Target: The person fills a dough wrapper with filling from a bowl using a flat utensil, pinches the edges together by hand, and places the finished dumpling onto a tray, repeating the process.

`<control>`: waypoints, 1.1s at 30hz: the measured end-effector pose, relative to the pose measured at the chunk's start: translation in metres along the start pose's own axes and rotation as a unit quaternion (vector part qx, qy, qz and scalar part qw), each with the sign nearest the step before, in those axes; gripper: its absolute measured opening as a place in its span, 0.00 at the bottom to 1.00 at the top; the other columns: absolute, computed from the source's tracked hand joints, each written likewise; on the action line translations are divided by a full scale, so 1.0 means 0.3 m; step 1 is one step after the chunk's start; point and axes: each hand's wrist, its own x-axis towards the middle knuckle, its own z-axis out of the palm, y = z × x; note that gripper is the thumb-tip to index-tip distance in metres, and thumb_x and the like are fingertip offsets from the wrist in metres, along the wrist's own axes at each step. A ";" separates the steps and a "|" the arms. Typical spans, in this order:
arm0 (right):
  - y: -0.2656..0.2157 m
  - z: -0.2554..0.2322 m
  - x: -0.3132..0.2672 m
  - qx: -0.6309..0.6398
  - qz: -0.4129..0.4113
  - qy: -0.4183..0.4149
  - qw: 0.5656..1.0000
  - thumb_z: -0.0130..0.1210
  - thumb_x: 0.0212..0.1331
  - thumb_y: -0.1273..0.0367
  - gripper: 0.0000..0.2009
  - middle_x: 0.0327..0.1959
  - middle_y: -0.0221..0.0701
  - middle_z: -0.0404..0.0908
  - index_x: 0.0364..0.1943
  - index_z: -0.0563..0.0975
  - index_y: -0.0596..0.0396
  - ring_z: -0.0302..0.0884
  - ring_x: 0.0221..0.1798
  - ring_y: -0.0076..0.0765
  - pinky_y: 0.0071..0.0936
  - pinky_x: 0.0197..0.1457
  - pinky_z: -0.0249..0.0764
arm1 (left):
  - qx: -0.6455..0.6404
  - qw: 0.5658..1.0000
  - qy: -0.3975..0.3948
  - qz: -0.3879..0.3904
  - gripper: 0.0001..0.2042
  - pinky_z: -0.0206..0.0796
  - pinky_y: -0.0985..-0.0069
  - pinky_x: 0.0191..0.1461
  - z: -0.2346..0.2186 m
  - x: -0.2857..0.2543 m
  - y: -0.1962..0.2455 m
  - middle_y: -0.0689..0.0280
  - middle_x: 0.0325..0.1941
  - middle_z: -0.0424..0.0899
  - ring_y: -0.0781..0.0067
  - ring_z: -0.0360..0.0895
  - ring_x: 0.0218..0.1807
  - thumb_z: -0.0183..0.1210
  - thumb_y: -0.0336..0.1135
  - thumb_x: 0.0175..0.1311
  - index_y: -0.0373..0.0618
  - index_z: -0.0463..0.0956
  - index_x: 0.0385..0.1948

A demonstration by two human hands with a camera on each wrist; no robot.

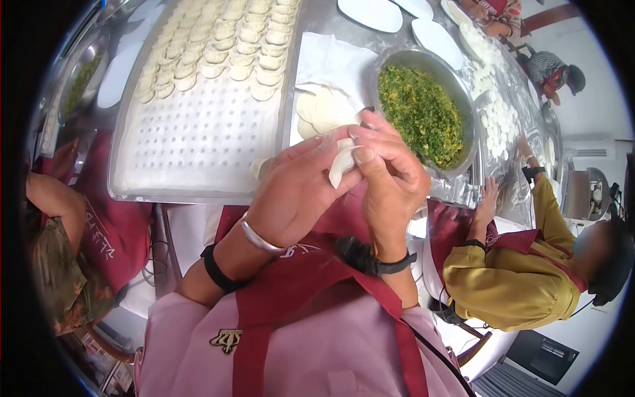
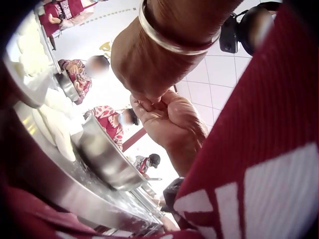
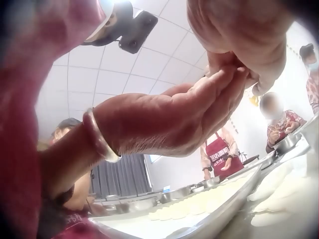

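In the head view a white half-moon dumpling (image 1: 341, 165) is held between both hands, above the table's near edge. My left hand (image 1: 291, 188), with a silver bangle at its wrist, grips the dumpling from the left. From the other side my right hand (image 1: 391, 173) pinches its edge, thumb on the near face. In both wrist views the hands meet and hide the dumpling. Round dough wrappers (image 1: 331, 109) lie just beyond the fingers. A metal bowl (image 1: 471, 135) of chopped green and yellow filling (image 1: 420, 116) stands right of them.
A perforated white tray (image 1: 192, 152) on the left carries rows of dumplings (image 1: 218, 46) at its far part. Small dough pieces (image 1: 496, 119) are spread on the right of the table. People in red aprons work on both sides; one wears a mustard sleeve (image 1: 509, 291).
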 end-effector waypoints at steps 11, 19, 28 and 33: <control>-0.005 -0.005 0.012 0.034 0.030 -0.088 0.995 0.62 0.54 0.81 0.08 0.44 0.40 0.87 0.38 0.85 0.61 0.71 0.68 0.51 0.43 0.73 0.62 | -0.004 1.000 -0.006 -0.022 0.17 0.62 0.55 0.72 -0.056 -0.014 0.014 0.58 0.62 0.75 0.65 0.72 0.65 0.46 0.38 0.77 0.38 0.69 0.60; -0.015 -0.014 0.014 0.014 0.050 -0.101 0.993 0.66 0.52 0.77 0.06 0.43 0.38 0.88 0.35 0.86 0.59 0.74 0.66 0.52 0.49 0.74 0.59 | 0.009 0.999 -0.008 -0.033 0.16 0.65 0.55 0.70 -0.078 -0.010 0.014 0.60 0.59 0.77 0.66 0.75 0.60 0.46 0.39 0.78 0.39 0.70 0.57; 0.011 -0.065 0.042 -0.070 -0.050 -0.234 0.968 0.67 0.51 0.72 0.06 0.44 0.39 0.87 0.32 0.86 0.57 0.72 0.68 0.52 0.53 0.74 0.56 | 0.021 0.996 0.040 -0.082 0.17 0.69 0.68 0.63 -0.049 -0.007 0.023 0.65 0.48 0.78 0.75 0.76 0.51 0.45 0.43 0.79 0.37 0.74 0.49; -0.015 -0.034 0.038 -0.103 -0.050 -0.219 0.969 0.66 0.51 0.72 0.05 0.42 0.39 0.88 0.32 0.85 0.57 0.73 0.67 0.51 0.53 0.73 0.58 | 0.059 0.995 -0.021 -0.071 0.20 0.69 0.60 0.65 -0.100 -0.001 0.030 0.61 0.56 0.79 0.68 0.75 0.59 0.43 0.46 0.79 0.39 0.71 0.56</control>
